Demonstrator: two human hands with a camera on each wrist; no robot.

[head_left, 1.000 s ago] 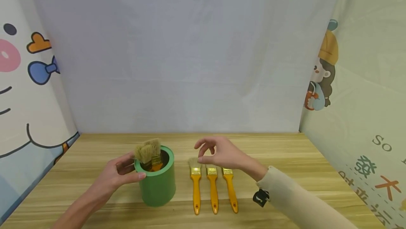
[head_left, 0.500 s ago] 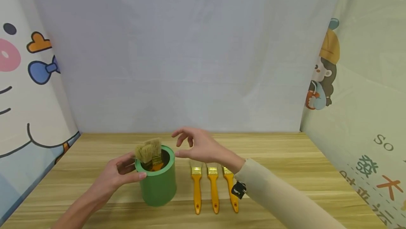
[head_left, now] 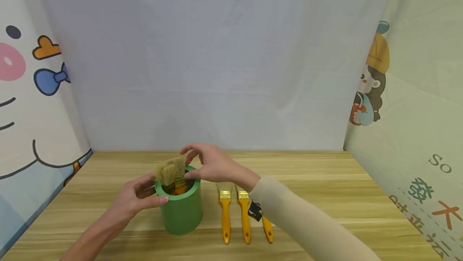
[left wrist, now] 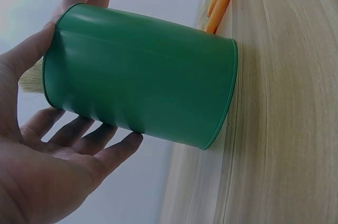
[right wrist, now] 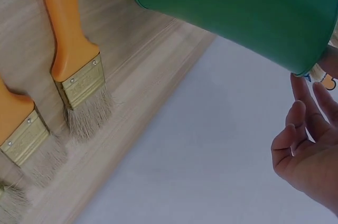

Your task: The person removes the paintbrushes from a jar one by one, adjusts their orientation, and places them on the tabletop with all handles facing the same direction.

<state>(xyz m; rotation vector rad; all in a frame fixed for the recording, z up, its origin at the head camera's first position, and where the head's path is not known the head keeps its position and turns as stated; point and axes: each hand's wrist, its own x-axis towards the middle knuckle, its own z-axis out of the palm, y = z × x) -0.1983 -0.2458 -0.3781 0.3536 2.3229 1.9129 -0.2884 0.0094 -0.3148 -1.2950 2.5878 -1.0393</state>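
While the left hand [head_left: 135,198] curls its grip around the side of the green can [head_left: 181,209], thumb on the rim, the can stands upright near the bench's [head_left: 325,196] front edge, left of centre. Two brushes [head_left: 170,172] stand in it, bristles up. The right hand [head_left: 209,166] hovers over them, fingers loosely curled and grasping nothing, thumb just beside the bristles. The step looks like picking a brush from the can; next comes a pinch on one ferrule. Right of the can, three orange-handled brushes [head_left: 235,213] lie side by side. Pale cloth and cartoon curtains enclose the wooden bench.
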